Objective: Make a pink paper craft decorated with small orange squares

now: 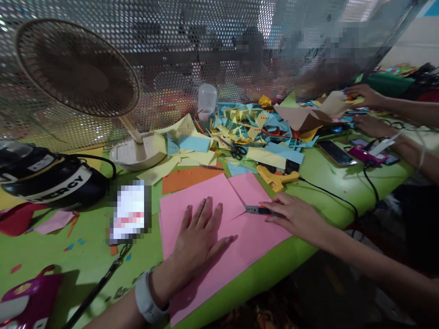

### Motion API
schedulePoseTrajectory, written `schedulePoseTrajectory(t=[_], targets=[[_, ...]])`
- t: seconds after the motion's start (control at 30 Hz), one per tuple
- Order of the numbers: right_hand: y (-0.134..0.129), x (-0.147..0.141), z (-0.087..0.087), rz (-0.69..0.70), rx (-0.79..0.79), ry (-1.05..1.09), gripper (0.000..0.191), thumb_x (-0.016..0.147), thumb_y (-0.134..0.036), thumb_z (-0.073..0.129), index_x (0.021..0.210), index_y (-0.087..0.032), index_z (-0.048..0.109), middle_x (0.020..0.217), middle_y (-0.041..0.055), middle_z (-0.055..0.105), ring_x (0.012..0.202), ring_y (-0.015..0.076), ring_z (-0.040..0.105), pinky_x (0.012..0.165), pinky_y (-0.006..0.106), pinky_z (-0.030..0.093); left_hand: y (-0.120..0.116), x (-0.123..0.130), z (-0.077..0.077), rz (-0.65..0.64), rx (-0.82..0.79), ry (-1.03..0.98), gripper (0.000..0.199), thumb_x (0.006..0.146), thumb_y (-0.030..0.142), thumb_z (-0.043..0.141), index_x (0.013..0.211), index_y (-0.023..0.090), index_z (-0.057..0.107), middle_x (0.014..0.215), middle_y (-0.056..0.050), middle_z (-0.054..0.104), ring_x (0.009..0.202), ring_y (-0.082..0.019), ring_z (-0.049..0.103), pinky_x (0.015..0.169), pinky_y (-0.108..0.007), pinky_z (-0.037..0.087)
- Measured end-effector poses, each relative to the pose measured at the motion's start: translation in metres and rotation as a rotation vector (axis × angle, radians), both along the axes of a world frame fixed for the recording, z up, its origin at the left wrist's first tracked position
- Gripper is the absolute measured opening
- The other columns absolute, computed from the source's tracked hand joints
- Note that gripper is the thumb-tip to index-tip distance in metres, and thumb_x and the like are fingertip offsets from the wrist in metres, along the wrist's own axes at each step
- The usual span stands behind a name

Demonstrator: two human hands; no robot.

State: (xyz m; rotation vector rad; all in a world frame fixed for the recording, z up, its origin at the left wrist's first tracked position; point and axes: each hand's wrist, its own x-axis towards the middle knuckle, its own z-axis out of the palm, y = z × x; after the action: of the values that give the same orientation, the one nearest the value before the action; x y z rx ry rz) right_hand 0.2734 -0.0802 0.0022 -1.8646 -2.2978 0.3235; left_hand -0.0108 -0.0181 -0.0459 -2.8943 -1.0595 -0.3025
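Observation:
My left hand (199,233) lies flat with fingers spread on a large pink paper sheet (212,285), a light watch on its wrist. In my right hand (297,211) is a dark utility knife (261,210), its tip pointing left and touching the pink paper. A slanting cut line runs from the sheet's far edge down to that tip, with a separate-looking pink flap to its right. Just beyond the sheet lie an orange paper piece (188,179) and a yellow glue gun (277,178) with a black cord.
Behind is a heap of paper scraps (250,121) with black-handled scissors (237,150). A fan (78,68) and a black bag (51,178) stand left, near a blurred-out badge (128,212). A phone (336,152) lies right, where another person's hands (366,98) work.

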Motion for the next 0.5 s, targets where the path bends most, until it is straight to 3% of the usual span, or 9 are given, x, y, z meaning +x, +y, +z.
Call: schedulePoseTrajectory(t=[0.2, 0.5], targets=[[0.01, -0.009, -0.001, 0.016, 0.028, 0.006, 0.035, 0.092, -0.035, 0.058, 0.127, -0.031, 0.064, 0.099, 0.0077, 0.062, 0.094, 0.0233, 0.06, 0.083, 0.038, 0.052, -0.001, -0.001, 0.001, 0.004, -0.014, 0.004, 0.074, 0.092, 0.064, 0.035, 0.147, 0.014, 0.031, 0.152, -0.019, 0.037, 0.141, -0.037, 0.031, 0.11, -0.06, 0.023], [0.001, 0.007, -0.003, 0.045, -0.029, 0.079, 0.037, 0.093, -0.04, 0.055, 0.128, -0.03, 0.063, 0.101, 0.0082, 0.06, 0.094, 0.0233, 0.06, 0.082, 0.038, 0.051, -0.002, 0.001, 0.002, 0.013, -0.031, -0.002, 0.074, 0.093, 0.063, 0.036, 0.148, 0.014, 0.03, 0.153, -0.02, 0.036, 0.142, -0.036, 0.029, 0.112, -0.059, 0.021]])
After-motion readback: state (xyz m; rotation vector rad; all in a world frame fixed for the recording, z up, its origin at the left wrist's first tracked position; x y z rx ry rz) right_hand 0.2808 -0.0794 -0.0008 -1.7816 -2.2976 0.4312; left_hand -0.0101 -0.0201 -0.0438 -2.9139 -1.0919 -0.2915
